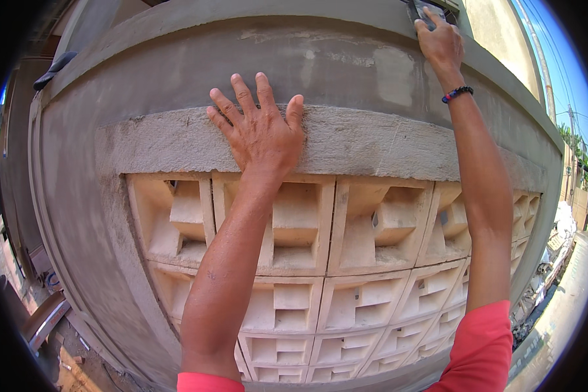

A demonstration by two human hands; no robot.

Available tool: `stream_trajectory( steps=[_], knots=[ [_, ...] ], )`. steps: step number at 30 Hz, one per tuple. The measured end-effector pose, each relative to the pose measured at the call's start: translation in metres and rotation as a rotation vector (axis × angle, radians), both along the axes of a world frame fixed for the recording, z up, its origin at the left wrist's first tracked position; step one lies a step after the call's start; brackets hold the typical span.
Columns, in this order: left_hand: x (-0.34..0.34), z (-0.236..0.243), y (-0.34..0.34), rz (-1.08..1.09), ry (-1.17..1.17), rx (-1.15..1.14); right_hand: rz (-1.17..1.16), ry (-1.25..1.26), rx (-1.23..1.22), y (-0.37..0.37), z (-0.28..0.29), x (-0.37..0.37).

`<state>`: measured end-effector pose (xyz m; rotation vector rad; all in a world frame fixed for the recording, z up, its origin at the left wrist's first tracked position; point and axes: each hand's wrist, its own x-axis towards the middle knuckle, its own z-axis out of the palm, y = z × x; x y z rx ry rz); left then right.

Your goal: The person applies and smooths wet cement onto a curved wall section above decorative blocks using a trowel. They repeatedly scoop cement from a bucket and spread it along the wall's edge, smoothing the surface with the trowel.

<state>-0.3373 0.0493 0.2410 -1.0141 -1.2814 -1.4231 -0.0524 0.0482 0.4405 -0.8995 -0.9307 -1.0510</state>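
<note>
My left hand (262, 130) lies with its fingers spread against the wall, across the seam between the rough plaster band (385, 145) and the smoother, darker grey plaster (346, 72) above. Nothing is held in it. High at the right, my right hand (441, 44) grips a flat grey plastering tool (431, 8) at the wall's top ledge (294, 9). The fingers and the upper picture edge hide much of that tool. Below both hands, a grid of cream ventilation blocks (382, 225) with angled openings fills the wall's recess.
A dark cap-like object (55, 70) rests on the ledge's left end. Debris and a long metal-edged piece (48, 321) lie at the lower left. At the right, pale sacks or rubble (555, 242) line a narrow paved lane (571, 287).
</note>
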Motion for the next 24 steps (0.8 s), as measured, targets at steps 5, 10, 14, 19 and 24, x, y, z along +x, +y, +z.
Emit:
stream_trajectory(
  steps=[5,10,14,19,24],
  knots=[
    [0.002,0.002,-0.001,0.063,-0.007,-0.043,0.137,-0.436,0.185,-0.031,-0.036,-0.173],
    [0.004,0.003,0.002,0.085,-0.032,-0.056,0.139,-0.566,0.091,-0.036,-0.040,-0.137],
    [-0.010,-0.001,-0.004,0.167,-0.042,-0.072,0.130,-0.314,0.139,-0.020,-0.037,0.002],
    [0.001,0.004,0.001,0.103,-0.051,-0.053,-0.073,0.203,-0.024,0.014,-0.029,0.246],
    [-0.001,0.004,0.002,0.082,-0.047,-0.046,-0.003,0.200,-0.021,0.019,-0.028,0.279]
  ],
)
